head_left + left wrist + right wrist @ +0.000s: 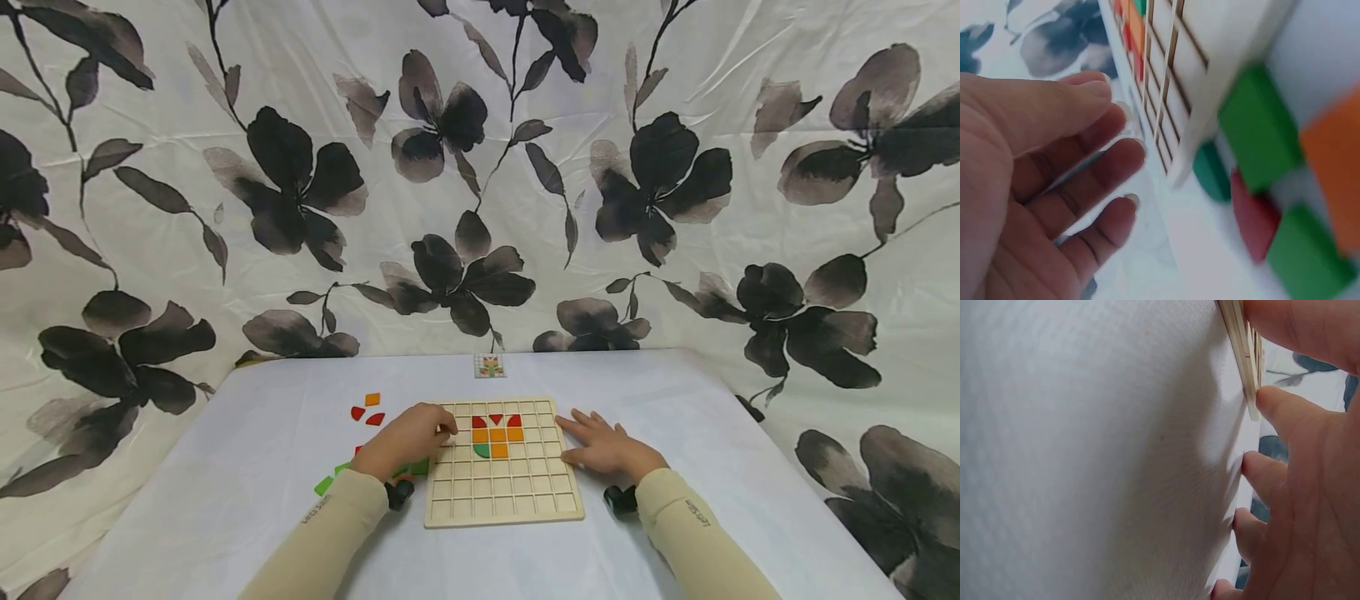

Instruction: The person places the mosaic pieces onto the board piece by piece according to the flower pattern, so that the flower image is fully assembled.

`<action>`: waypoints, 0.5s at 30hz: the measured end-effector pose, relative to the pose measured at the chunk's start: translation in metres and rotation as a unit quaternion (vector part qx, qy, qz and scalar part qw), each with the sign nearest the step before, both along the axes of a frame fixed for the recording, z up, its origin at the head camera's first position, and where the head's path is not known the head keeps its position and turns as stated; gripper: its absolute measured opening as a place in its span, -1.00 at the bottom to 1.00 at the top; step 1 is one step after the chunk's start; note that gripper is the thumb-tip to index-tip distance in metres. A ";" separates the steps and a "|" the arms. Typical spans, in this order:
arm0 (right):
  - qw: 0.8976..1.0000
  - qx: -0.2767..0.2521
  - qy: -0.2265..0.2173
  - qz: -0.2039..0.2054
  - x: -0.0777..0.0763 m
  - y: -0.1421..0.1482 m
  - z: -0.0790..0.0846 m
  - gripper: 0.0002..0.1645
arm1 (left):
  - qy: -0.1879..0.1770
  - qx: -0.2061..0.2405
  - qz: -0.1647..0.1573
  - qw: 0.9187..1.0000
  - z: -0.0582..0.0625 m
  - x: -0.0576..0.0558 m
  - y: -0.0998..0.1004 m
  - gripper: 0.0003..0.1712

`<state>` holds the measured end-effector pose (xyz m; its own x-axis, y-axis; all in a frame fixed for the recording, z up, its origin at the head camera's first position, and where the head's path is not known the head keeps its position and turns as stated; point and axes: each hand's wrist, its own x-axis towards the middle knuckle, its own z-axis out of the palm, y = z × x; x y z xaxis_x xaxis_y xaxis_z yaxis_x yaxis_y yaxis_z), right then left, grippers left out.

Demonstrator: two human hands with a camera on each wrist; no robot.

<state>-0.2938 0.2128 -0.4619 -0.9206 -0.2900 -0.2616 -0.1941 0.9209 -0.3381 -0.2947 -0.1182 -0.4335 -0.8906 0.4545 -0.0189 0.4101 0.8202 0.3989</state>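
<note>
Backdrop cloth: white, with large dark flowers and leaves (450, 275); it hangs behind the far edge of the table and along its sides.
Table: a white covering lies over it (225, 467).
Grid board: pale wooden board (502, 508) with square cells, flat on the table, nearer to the near edge than the card is.
Sleeves: both beige, with dark lettering; the left sleeve (341, 521) and the right sleeve (693, 525) come in from the near edge.
Left hand: it is (405, 437) at the left edge of the board, toward the far-left corner; the fingers bend loosely, and I see nothing grasped.
Right hand: it is (611, 450) at the right edge of the board, with fingers spread; thumb and forefinger touch this edge, and nothing is grasped.
Picture card: small, with a coloured pattern (490, 366), at the middle of the table's far edge.
Set pieces: in the board's far half; a red triangle (496, 419) between two red rounded pieces, then three orange squares (497, 435), then a green rounded piece (482, 450) beside one more orange square.
Loose pieces: left of the board; an orange square (372, 399) beyond two red pieces (375, 419); green blocks (1260, 128), a red piece (1254, 215) and an orange block (1338, 165) lie near the board's left edge, partly blurred.
</note>
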 end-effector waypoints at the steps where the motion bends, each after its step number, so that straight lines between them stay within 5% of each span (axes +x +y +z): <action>1: 1.000 0.001 -0.001 0.000 0.000 0.000 0.000 -0.18 | -0.002 -0.004 0.008 1.000 0.001 0.000 -0.004 -0.85; 8: 1.000 -0.004 -0.005 -0.001 0.001 -0.002 0.003 -0.18 | -0.026 -0.043 0.058 0.997 0.007 -0.003 -0.022 -0.79; 15: 1.000 0.000 -0.003 -0.003 -0.001 -0.001 -0.001 -0.19 | -0.043 -0.061 0.076 0.994 -0.001 -0.006 -0.029 -0.71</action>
